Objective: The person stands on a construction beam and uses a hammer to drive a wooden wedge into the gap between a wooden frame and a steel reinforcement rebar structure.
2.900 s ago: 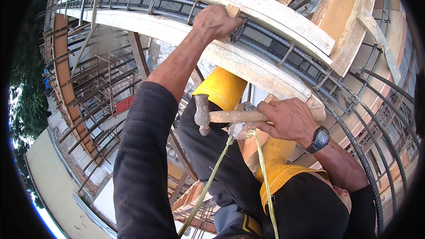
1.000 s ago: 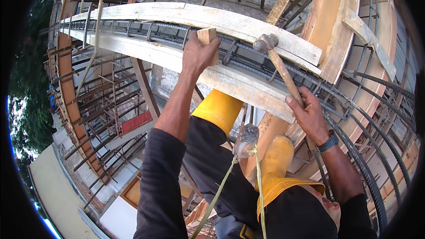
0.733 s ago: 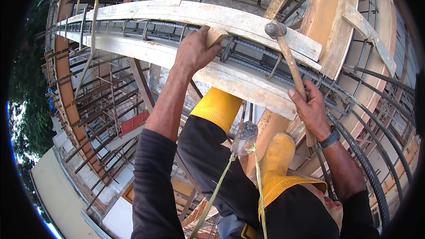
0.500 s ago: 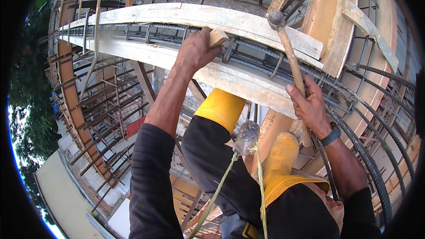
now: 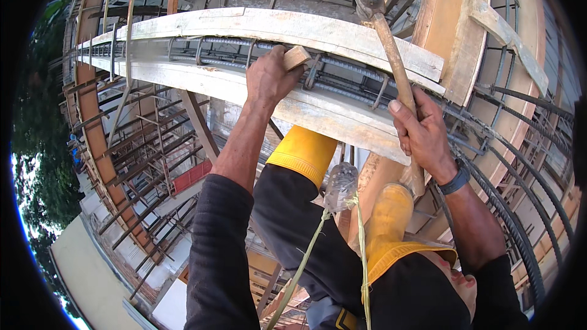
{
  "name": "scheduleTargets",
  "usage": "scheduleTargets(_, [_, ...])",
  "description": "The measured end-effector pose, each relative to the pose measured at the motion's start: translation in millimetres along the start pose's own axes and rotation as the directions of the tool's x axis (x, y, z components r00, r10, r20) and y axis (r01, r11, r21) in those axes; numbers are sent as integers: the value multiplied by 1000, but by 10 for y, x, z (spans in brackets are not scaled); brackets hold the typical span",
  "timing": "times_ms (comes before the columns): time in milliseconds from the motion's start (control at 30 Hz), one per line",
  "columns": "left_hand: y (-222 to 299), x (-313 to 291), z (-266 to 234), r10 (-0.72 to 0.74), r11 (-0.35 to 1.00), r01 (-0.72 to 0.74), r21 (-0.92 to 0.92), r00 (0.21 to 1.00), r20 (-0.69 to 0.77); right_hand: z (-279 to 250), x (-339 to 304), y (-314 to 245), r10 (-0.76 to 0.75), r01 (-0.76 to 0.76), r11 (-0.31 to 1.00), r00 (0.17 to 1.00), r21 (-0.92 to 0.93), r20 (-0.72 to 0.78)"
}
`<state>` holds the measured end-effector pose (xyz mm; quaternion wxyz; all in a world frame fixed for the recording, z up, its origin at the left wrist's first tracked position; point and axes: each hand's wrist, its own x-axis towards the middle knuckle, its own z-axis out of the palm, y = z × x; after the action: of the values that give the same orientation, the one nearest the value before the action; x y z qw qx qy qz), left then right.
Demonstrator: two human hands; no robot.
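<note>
My left hand (image 5: 269,78) is closed around a short wooden block (image 5: 296,57), held between the two whitewashed formwork boards. The near board (image 5: 342,119) passes under my left wrist. Steel rebar with stirrups (image 5: 342,88) runs in the gap between it and the far board (image 5: 293,26). My right hand (image 5: 425,137) grips a hammer (image 5: 394,64) by its wooden handle. The metal head is raised above the far board, to the right of the block and apart from it.
My legs in yellow boots (image 5: 391,214) straddle the near board. A clear plastic bag (image 5: 341,186) hangs from strings before me. Thick bent rebar (image 5: 507,220) projects at the right. Wooden scaffolding poles (image 5: 147,165) stand far below at left, with trees beyond.
The hammer head has moved slightly up and to the left, with my right hand following. My left hand and the block have shifted a little left and down in view.
</note>
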<state>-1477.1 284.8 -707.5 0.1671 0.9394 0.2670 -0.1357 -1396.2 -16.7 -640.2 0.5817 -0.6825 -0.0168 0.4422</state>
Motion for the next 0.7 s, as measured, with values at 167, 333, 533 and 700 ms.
scheduleTargets(167, [-51,-29,48,-52,997,48,-61,996,-69,45,-40,-28,99,-99,995,995,4,26])
scheduleTargets(333, [-391,-258,129,137,990,-140,2,963,-232,122,-35,-69,84,-79,996,992,-49,97])
scheduleTargets(533, [-337,-353,283,-31,984,-37,-175,929,-369,459,174,-414,44,-13,988,979,-157,197])
scheduleTargets(700, [-424,-452,375,-61,962,-87,-259,855,-514,718,534,-701,-65,200,832,961,-517,267])
